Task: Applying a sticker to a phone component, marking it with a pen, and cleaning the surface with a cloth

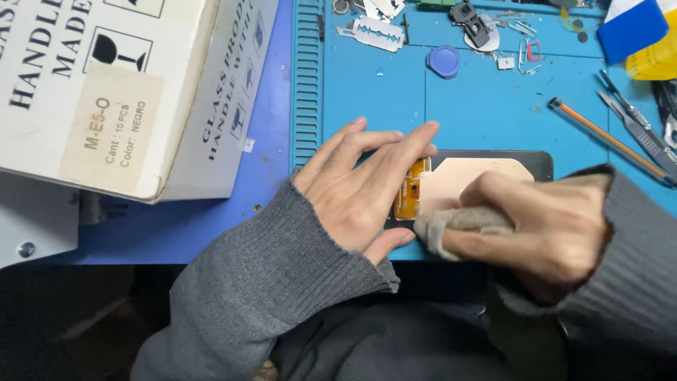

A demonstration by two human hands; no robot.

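A dark phone screen panel (539,164) lies face down on the blue work mat (374,99), showing a copper-coloured back plate (472,176) and an orange flex cable (410,192). My left hand (360,189) lies flat over the panel's left end, fingers spread, holding it down. My right hand (543,222) is closed around a small beige cloth (451,224) that presses on the panel's near edge. Both wrists wear grey knitted sleeves.
A white cardboard box (120,85) stands at the left, beside the mat. On the mat's far side lie a razor blade (377,33), a round blue cap (443,61), paper clips, an orange pencil (606,137) and metal tweezers (638,127) at the right.
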